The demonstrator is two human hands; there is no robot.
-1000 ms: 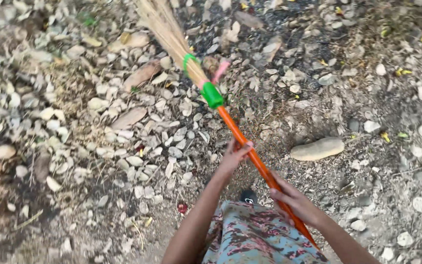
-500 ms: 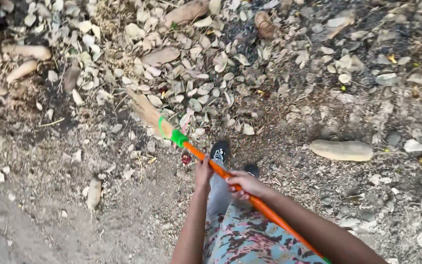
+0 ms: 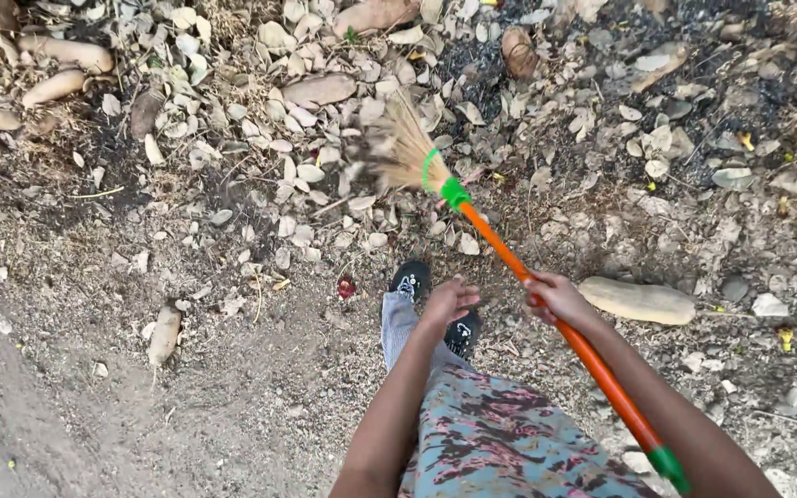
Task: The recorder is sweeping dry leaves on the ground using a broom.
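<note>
Right hand (image 3: pixel 553 297) was clamped on the orange broom (image 3: pixel 509 263), bristles up-left of the grip, left hand (image 3: pixel 447 300) loose beside it.

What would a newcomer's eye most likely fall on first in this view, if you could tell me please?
Most likely the broom, whose bright orange handle cuts diagonally across the grey ground, with a green collar and blurred straw bristles at its far end. The right hand grips the handle midway, while the left hand hangs open just beside it, off the handle. Pale dry leaves are scattered thickly across the upper part of the view.
</note>
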